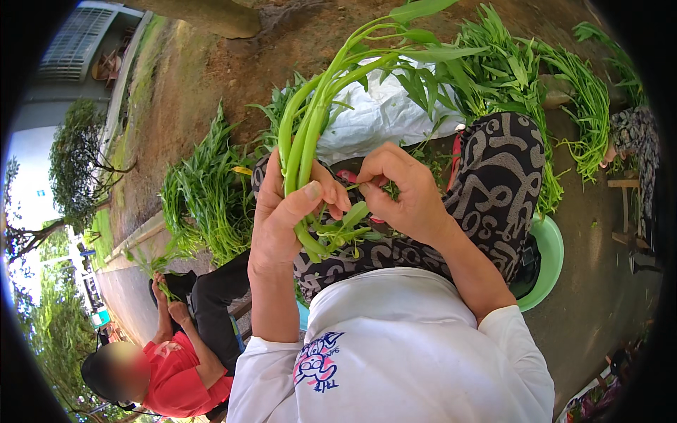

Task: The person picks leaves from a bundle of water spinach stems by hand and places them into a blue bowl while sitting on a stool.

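In my left hand (280, 222) is a bunch of water spinach (307, 127), its thick pale-green stems upright between thumb and fingers. The leafy tops arch away to the upper right, over a white woven plastic sheet (370, 111). My right hand (404, 193) is just right of the bunch, thumb and forefinger pinched on a thin green stalk (350, 186). Small leaves and cut stem ends hang below my left thumb, above my lap in black and grey patterned trousers (497, 185).
Heaps of water spinach lie left (206, 195) and right (502, 69) of the sheet. A mint-green plastic basin (547, 264) stands by my right thigh. At lower left a seated person in a red shirt (180, 375) holds greens. A wooden stool (627, 211) is at far right.
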A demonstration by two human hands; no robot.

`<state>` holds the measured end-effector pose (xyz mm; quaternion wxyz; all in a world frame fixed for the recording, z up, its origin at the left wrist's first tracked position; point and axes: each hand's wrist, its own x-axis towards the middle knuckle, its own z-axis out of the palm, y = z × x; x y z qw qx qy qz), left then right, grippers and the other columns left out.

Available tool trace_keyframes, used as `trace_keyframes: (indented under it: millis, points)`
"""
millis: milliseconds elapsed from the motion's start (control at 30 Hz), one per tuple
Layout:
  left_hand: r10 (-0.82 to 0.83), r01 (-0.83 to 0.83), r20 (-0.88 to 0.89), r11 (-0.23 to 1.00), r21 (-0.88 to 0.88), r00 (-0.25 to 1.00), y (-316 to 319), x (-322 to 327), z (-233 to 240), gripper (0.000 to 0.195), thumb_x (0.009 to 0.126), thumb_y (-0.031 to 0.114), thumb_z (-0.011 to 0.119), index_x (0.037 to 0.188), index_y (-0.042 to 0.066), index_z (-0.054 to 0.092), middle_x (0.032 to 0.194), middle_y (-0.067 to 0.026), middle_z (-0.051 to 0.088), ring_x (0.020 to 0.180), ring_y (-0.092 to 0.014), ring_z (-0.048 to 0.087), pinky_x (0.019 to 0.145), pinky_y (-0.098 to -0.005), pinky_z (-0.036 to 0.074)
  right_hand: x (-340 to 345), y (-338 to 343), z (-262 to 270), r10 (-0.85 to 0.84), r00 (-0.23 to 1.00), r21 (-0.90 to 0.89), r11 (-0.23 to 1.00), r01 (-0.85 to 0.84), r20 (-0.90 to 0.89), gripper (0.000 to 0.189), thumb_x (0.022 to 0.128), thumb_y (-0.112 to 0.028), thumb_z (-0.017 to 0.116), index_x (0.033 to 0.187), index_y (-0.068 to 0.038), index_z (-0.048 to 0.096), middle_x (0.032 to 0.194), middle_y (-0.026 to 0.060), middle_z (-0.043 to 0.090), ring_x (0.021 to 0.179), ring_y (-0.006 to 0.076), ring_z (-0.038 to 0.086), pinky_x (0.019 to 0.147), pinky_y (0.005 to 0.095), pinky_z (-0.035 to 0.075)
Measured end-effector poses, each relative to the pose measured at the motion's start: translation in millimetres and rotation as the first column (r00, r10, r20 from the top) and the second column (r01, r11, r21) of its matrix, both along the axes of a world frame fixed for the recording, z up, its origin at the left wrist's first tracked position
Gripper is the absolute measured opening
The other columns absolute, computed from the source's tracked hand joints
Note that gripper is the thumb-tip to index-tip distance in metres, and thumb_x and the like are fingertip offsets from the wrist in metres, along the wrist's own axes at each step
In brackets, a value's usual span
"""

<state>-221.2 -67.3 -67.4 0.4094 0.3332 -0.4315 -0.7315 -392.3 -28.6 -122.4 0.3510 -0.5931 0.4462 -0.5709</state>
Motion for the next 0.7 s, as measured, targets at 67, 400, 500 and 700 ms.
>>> trace_keyframes:
  millis: [67, 400, 500, 700]
  points:
    - [-0.047, 0.047, -0.040, 0.999, 0.001, 0.998, 1, 1, -4, 0.057, 0.084, 0.015, 0.060, 0.134, 0.002, 0.037, 0.079, -0.0088, 0.053, 0.073, -0.023, 0.060, 0.061, -0.0310, 0.049, 0, 2, -6, 0.058, 0.984, 0.103, 0.992, -0.076, 0.169, 0.010, 0.078, 0.004, 0.057, 0.087, -0.002, 0.057, 0.075, 0.0047, 0.056, 0.065, 0.0131, 0.055, 0.060, 0.0266, 0.046]
    - [-0.087, 0.089, -0.098, 0.996, 0.015, 0.991, -1, -1, -1, 0.054, 0.085, 0.012, 0.057, 0.135, 0.003, 0.037, 0.080, -0.0092, 0.054, 0.073, -0.023, 0.060, 0.062, -0.0315, 0.049, -13, -5, -12, -0.048, 0.418, 0.243, 0.870, -0.429, 0.907, 0.007, 0.085, 0.001, 0.055, 0.090, -0.004, 0.056, 0.085, 0.0022, 0.056, 0.069, 0.0104, 0.054, 0.066, 0.0250, 0.046]
    - [-0.107, 0.110, -0.136, 0.994, 0.008, 0.985, -2, 2, -3, 0.056, 0.085, 0.012, 0.058, 0.135, 0.003, 0.037, 0.080, -0.0091, 0.054, 0.073, -0.023, 0.060, 0.062, -0.0317, 0.049, -17, -1, -3, -0.098, 0.715, 0.350, 0.912, -0.213, 0.692, 0.014, 0.084, 0.005, 0.059, 0.094, -0.005, 0.056, 0.091, 0.0032, 0.057, 0.077, 0.0113, 0.056, 0.070, 0.0258, 0.048]
    - [-0.104, 0.106, -0.153, 0.994, 0.010, 0.983, -3, 0, -2, 0.056, 0.085, 0.013, 0.059, 0.135, 0.002, 0.036, 0.080, -0.0096, 0.054, 0.074, -0.024, 0.061, 0.062, -0.0321, 0.049, -12, 3, 7, 0.209, 0.860, 0.209, 0.918, -0.336, 0.465, 0.021, 0.083, 0.000, 0.066, 0.104, -0.001, 0.059, 0.092, 0.0020, 0.062, 0.081, 0.0096, 0.058, 0.071, 0.0244, 0.047]
